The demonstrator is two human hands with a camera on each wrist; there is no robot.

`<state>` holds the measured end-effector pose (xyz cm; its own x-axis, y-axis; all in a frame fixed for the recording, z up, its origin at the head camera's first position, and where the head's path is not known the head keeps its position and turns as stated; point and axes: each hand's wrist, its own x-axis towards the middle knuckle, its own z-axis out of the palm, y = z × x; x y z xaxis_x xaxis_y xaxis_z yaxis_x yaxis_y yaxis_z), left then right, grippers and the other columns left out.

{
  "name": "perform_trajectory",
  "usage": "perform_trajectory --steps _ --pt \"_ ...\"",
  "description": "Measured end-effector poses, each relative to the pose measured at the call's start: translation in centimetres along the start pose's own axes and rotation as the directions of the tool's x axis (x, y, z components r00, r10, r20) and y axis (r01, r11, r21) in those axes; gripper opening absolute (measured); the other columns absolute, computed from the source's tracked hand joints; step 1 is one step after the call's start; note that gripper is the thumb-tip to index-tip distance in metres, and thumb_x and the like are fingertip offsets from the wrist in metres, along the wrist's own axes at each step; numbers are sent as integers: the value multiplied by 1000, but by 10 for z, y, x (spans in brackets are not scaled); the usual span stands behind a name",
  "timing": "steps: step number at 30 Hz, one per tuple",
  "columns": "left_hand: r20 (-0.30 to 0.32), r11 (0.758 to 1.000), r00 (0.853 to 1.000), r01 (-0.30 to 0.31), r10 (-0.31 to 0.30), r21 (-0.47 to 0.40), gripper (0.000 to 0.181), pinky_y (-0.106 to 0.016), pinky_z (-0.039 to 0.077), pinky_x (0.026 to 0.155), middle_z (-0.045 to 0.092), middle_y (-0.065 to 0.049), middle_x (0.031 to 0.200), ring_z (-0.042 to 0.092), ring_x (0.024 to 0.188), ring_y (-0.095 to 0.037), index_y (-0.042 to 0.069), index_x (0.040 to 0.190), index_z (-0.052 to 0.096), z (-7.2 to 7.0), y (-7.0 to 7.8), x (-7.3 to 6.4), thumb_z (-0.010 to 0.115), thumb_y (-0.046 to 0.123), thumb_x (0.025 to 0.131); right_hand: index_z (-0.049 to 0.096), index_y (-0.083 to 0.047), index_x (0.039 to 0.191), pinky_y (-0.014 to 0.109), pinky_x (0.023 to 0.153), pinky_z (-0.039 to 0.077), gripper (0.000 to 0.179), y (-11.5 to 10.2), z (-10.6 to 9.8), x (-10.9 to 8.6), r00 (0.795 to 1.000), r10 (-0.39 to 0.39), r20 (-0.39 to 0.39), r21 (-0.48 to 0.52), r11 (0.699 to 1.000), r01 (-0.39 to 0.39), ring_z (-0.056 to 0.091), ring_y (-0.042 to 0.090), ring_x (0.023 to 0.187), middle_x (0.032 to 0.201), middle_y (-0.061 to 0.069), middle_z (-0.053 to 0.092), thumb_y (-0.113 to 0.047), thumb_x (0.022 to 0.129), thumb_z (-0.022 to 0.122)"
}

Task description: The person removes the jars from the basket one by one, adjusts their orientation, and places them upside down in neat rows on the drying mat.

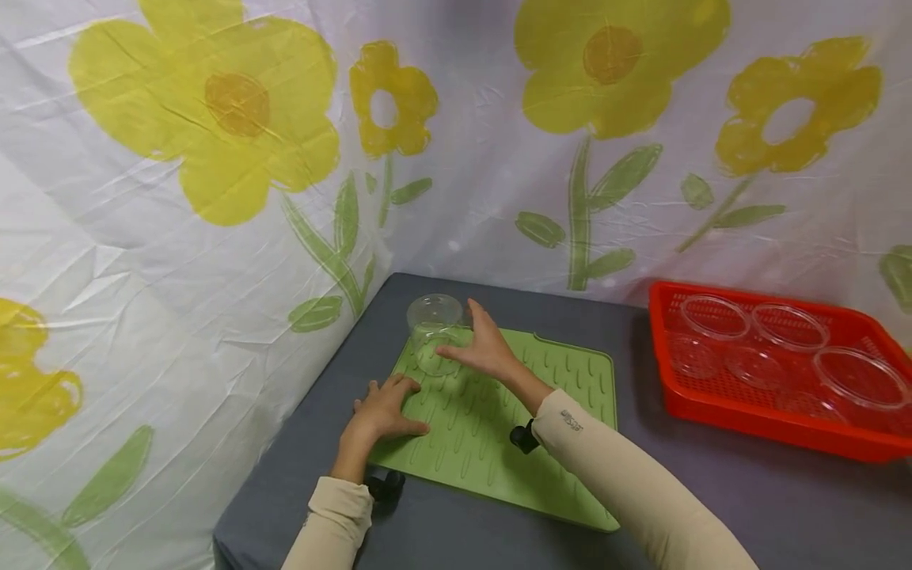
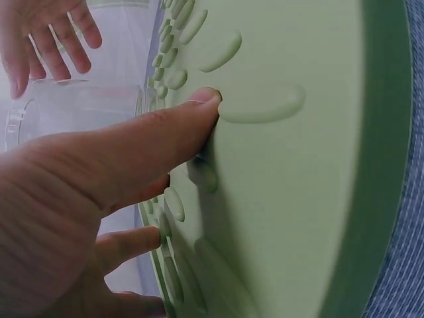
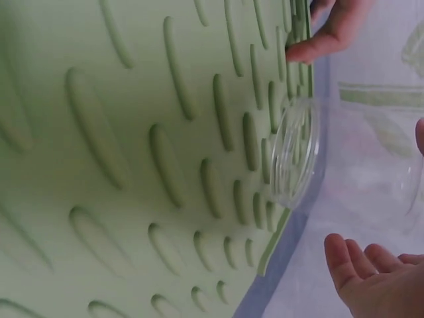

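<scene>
A clear plastic tub (image 1: pixel 433 332) stands at the far left corner of the green ridged mat (image 1: pixel 492 427); in the right wrist view its ringed end (image 3: pixel 295 152) is at the mat. My right hand (image 1: pixel 488 344) is beside the tub with thumb and fingers spread apart, and a gap shows between its fingers and the tub wall in the right wrist view. Along the mat's left edge, my left hand (image 1: pixel 385 408) rests with fingers spread. Its thumb (image 2: pixel 179 126) lies against the ridged surface in the left wrist view.
At the right stands a red plastic basket (image 1: pixel 765 431) with several clear round containers (image 1: pixel 758 368) in it. The dark grey tablecloth (image 1: pixel 456 526) covers the table. Flower-printed white sheeting (image 1: pixel 463 198) hangs behind and to the left.
</scene>
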<state>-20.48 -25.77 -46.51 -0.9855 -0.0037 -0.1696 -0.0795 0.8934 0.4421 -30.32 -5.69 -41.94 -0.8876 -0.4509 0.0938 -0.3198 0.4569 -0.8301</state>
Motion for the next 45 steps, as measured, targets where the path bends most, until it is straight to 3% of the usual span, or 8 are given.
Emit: perform_trajectory --steps 16,23,27,33,36,39,45 --pt "28 1000 999 -25 24 14 72 -87 21 104 31 -22 164 16 145 -68 13 140 57 -2 3 1 86 41 81 26 -12 162 59 112 41 84 20 -40 -33 995 -102 -15 1 995 102 42 38 144 158 18 41 -35 95 72" --pt "40 999 999 -34 34 -6 73 -88 18 104 27 -23 165 12 145 -68 12 142 56 -1 2 2 85 41 82 38 -10 156 59 108 43 70 31 -55 -50 982 -159 -102 41 986 164 48 36 137 152 19 49 -28 97 71" --pt "39 999 998 -49 49 -6 73 -88 18 103 28 -23 165 12 144 -69 12 142 55 -1 1 2 84 42 82 48 -9 148 59 104 46 57 32 -63 -63 963 -199 -184 108 969 221 53 36 132 145 17 56 -20 97 71" --pt "44 998 997 -67 66 12 74 -89 20 101 29 -24 164 14 143 -70 12 142 55 -3 -1 1 84 43 82 58 -6 137 57 97 50 44 29 -80 -82 915 -272 -298 136 937 322 59 35 122 132 16 64 -8 95 70" --pt "50 997 996 -70 69 16 75 -89 21 101 29 -24 163 15 143 -70 12 143 54 -4 0 2 84 44 82 60 -6 135 44 95 53 41 29 -95 -91 906 -266 -328 130 938 322 61 33 117 127 16 66 -7 95 70" --pt "56 997 996 -70 69 12 75 -89 20 101 29 -24 164 14 143 -70 12 143 54 -4 1 2 84 44 82 61 -6 134 28 93 52 40 34 -115 -98 901 -241 -361 129 944 304 63 21 112 122 11 67 -8 95 70" --pt "64 998 996 -68 68 0 75 -89 18 102 29 -24 163 13 143 -70 12 144 54 -4 1 1 84 43 83 61 -1 131 19 88 48 36 44 -161 -107 865 -173 -470 117 960 256 61 3 101 112 -10 66 -9 96 69"
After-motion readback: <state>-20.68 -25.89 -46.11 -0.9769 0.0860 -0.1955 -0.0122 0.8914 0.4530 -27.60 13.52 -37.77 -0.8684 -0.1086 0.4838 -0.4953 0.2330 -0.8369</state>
